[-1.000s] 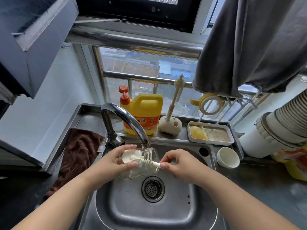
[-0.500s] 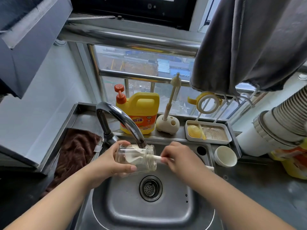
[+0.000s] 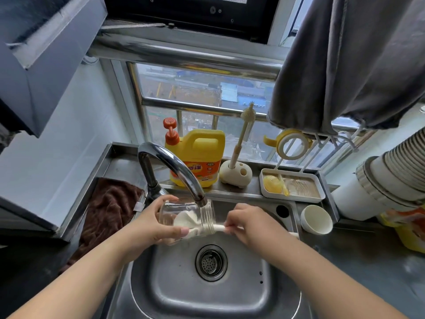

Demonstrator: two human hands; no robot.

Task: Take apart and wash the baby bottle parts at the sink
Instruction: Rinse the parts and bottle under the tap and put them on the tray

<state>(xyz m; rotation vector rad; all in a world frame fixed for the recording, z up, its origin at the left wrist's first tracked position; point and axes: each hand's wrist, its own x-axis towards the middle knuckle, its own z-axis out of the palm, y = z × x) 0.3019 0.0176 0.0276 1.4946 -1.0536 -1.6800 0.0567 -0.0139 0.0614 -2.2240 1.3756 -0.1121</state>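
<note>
Bottle (image 3: 186, 217), tipped sideways under the tap (image 3: 174, 168) over the sink (image 3: 207, 293), sits gripped in the left hand (image 3: 151, 223); right hand (image 3: 249, 223) fingers pinch the brush (image 3: 190, 223), now pushed deeper than a second ago, so scrubbing continues. Soap jug (image 3: 197, 157) label is unreadable.

Home kitchen, small one. Steel sink (image 3: 161, 284) with curved tap (image 3: 170, 164) under a barred window (image 3: 207, 93), yellow dish soap jug (image 3: 197, 155) on the ledge, brown towel (image 3: 108, 210) left, probably range hood (image 3: 41, 54) overhead.
</note>
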